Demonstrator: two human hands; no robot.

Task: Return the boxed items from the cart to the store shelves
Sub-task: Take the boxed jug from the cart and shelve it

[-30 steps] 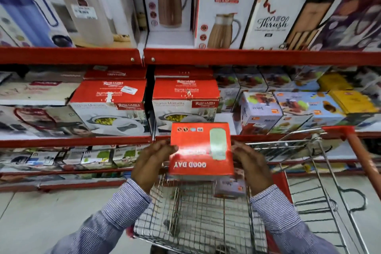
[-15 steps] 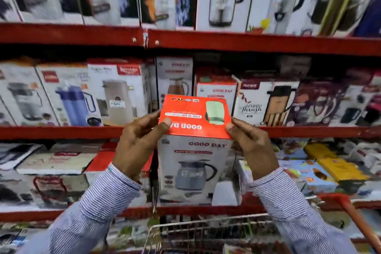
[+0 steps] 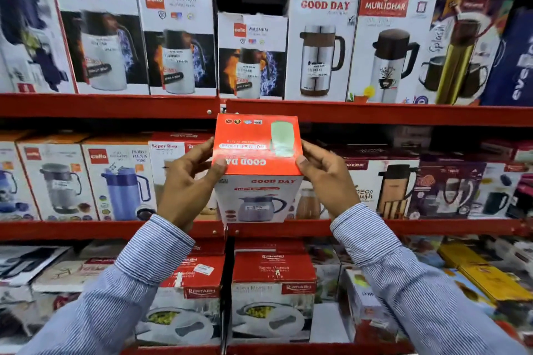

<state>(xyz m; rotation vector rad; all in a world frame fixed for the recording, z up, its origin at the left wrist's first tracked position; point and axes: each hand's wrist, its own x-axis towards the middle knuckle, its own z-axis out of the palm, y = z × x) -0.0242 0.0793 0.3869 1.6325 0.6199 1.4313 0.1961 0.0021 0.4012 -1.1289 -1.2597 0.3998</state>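
Note:
I hold a Good Day box [image 3: 256,170] upright in front of the middle shelf. It has a red top and a white front with a grey jug pictured. My left hand [image 3: 189,181] grips its left side and my right hand [image 3: 326,179] grips its right side, thumbs on the red top. The box's base sits level with the red edge of the middle shelf [image 3: 432,226]. The cart is out of view.
Red shelves hold rows of boxed flasks and jugs: Cello Magnum boxes [image 3: 176,40] and another Good Day box [image 3: 320,46] on the upper shelf [image 3: 375,115], a blue jug box [image 3: 121,181] at left, casserole boxes [image 3: 271,294] below.
Both hands lifted the box out of the cart and up to the middle shelf. My view rose with it, so the cart dropped out of sight.

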